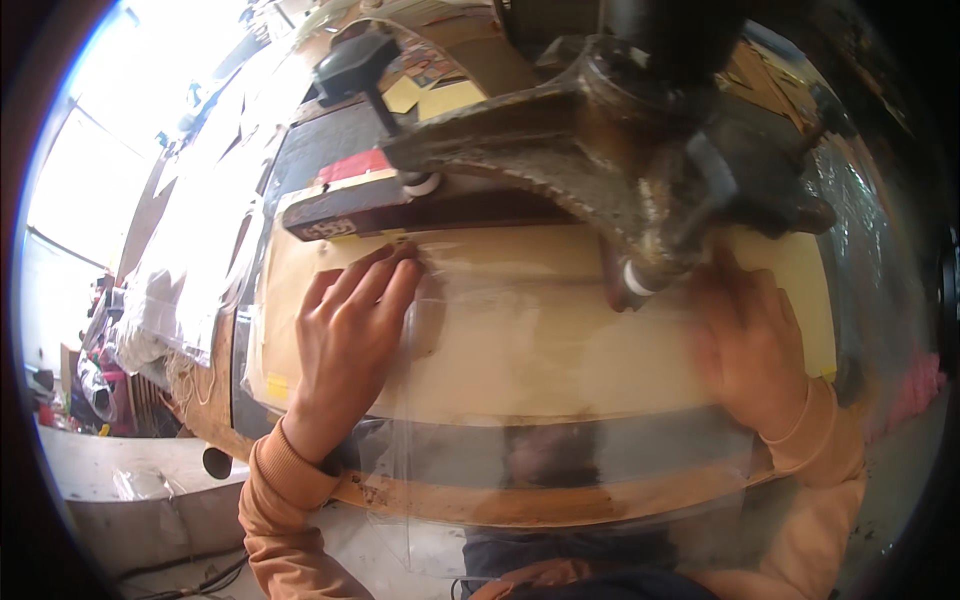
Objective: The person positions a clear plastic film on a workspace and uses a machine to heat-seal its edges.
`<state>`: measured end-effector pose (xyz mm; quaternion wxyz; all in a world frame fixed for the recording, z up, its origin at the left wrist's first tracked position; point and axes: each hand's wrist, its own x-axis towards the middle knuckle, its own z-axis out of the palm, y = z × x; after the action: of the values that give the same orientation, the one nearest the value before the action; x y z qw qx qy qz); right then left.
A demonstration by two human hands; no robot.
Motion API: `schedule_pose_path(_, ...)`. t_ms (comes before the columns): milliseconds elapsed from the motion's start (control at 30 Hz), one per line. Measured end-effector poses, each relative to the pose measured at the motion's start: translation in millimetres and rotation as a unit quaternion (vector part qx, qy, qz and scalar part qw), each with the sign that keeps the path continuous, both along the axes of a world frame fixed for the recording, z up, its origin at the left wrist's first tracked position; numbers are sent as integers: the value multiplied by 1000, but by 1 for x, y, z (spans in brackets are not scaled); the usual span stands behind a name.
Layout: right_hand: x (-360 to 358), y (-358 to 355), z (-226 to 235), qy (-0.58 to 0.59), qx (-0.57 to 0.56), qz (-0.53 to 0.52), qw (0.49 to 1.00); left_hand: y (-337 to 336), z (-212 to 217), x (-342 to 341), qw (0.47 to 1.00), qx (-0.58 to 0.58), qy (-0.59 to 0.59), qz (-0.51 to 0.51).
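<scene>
A clear plastic sheet [540,355] spreads over a cream-coloured board [500,260], and its lower part hangs past the table's front edge toward my lap. My left hand [350,320] is closed, its bent fingertips on the sheet's upper left corner just below a dark bar [440,208]. Over the right part of the board is my right hand [748,345], close to the sheet's right side. Motion smears its fingers, and the metal arm partly hides them, so its grip cannot be made out.
A heavy metal machine arm [520,125] with black knobs [357,65] and white-tipped feet [640,280] hangs over the board. Plastic sheets [205,230] lie at the left. The wooden table edge [500,507] curves in front of me. Pink material [918,390] shows at the right.
</scene>
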<state>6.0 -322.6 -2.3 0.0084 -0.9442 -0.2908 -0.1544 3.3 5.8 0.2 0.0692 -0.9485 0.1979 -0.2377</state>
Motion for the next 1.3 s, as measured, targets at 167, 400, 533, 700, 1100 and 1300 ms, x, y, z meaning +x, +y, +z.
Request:
schedule_pose_path(167,1,1,3,11,-16,1,1000,1,0,-2,1000,-14,-3,-4)
schedule_pose_path(400,1,1,3,6,-35,2,999,0,2,-1,1000,-25,3,-1)
schedule_pose_path(533,1,2,4,14,-34,-2,999,0,1,-1,999,-30,10,-3)
schedule_pose_path(700,1,1,4,12,-38,0,999,2,-1,1,1000,-24,13,-2)
schedule_pose_path(1100,0,0,2,15,-39,-4,999,2,-2,1,1000,-28,7,-4)
schedule_pose_path(1300,0,0,2,11,-49,-6,999,2,-1,1,999,-30,9,-2)
